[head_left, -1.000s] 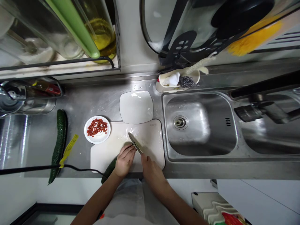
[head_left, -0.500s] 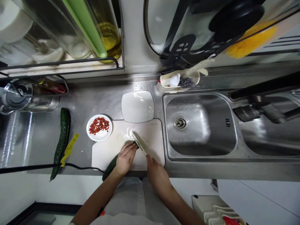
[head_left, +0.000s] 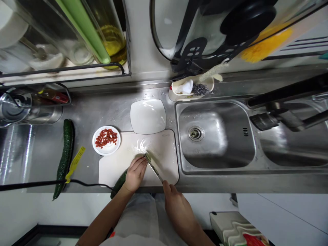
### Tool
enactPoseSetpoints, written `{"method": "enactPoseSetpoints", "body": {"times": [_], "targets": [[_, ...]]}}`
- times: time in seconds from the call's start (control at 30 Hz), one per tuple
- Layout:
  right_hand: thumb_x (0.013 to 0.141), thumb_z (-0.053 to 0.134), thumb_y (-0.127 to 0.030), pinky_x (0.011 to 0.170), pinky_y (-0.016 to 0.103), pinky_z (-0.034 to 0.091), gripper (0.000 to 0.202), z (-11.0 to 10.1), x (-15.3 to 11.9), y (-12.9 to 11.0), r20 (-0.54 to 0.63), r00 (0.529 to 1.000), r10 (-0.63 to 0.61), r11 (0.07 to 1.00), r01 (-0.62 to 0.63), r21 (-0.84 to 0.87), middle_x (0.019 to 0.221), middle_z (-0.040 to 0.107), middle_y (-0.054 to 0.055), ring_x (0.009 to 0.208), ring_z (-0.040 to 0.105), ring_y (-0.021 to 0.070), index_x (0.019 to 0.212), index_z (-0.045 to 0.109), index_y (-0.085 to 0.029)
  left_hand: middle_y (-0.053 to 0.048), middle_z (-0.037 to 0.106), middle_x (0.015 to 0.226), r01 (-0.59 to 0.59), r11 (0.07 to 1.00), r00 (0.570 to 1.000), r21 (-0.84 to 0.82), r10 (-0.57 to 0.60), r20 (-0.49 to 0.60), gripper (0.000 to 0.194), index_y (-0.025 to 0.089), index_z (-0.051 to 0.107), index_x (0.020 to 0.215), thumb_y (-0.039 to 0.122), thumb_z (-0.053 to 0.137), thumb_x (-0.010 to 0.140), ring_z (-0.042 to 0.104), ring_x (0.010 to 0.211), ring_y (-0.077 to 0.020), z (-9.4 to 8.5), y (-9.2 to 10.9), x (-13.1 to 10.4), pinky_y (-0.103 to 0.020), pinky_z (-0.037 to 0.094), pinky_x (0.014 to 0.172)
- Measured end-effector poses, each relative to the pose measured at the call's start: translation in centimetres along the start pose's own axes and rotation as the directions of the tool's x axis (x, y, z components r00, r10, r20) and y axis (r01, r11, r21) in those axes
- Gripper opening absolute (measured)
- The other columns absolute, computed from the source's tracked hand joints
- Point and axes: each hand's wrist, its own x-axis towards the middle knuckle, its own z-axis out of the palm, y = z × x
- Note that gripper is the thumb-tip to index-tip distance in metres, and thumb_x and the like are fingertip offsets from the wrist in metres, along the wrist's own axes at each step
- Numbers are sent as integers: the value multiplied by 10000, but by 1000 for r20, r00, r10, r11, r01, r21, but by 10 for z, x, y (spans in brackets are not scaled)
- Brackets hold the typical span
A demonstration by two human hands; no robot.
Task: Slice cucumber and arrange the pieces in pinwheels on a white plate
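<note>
On the white cutting board (head_left: 112,167), a green cucumber (head_left: 120,182) lies slantwise, its near end sticking out over the counter edge. My left hand (head_left: 135,173) is closed over its far end, fingers close to the blade. A knife (head_left: 154,169) is gripped by its handle in my right hand (head_left: 176,205). The blade points away to the upper left and meets the cucumber just beyond my left fingertips; a bit of green shows against it. My right fingers hide the handle. Past the board's far edge stands a white square plate (head_left: 148,117).
A white bowl of small red berries (head_left: 106,138) overlaps the board's left corner. Another cucumber (head_left: 64,157) with a yellow tag (head_left: 74,164) lies further left. A black cord (head_left: 87,184) crosses in front. To the right is a steel sink (head_left: 217,136) with a faucet (head_left: 271,118).
The knife and my right hand have drawn back slightly toward me, the blade tip now nearer my left fingers. My left hand keeps its hold on the cucumber. The whole view has shifted a little.
</note>
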Motion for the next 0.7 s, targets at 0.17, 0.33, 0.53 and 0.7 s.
{"method": "enactPoseSetpoints", "body": {"times": [0.17, 0.33, 0.53, 0.7], "targets": [[830, 286, 13, 593, 236, 426, 480, -2, -1, -1, 5, 1000, 5, 1000, -5, -6, 994, 643, 103, 785, 662, 188, 1230, 476, -173, -72, 661, 1057, -6, 1000, 1000, -10, 6, 8, 289, 169, 591, 1122, 84, 532, 853, 569, 1106, -199, -1, 0, 0, -413, 504, 959], [827, 283, 21, 582, 242, 437, 475, -6, 0, -2, 33, 999, 9, 1000, -10, 12, 974, 644, 99, 775, 666, 193, 1211, 487, -172, -68, 666, 1042, -14, 1000, 1000, 4, 14, -4, 280, 167, 601, 1104, 77, 538, 846, 575, 1096, -198, -1, 1, 1, -398, 514, 944], [825, 266, 36, 600, 225, 439, 485, -7, 1, -3, 25, 1000, -2, 1000, 2, 6, 961, 643, 104, 779, 662, 175, 1211, 483, -163, -61, 668, 1037, -16, 1000, 1000, -5, 16, 7, 282, 175, 601, 1098, 67, 537, 846, 574, 1096, -200, -2, 1, 2, -412, 514, 944], [828, 259, 33, 589, 230, 439, 477, -7, 4, -2, 44, 999, -13, 1000, 13, 3, 951, 641, 97, 770, 664, 182, 1190, 491, -172, -62, 672, 1030, -20, 1000, 1000, -7, 20, -2, 272, 172, 607, 1087, 69, 541, 844, 582, 1086, -200, -1, 0, 2, -410, 524, 932]]}}
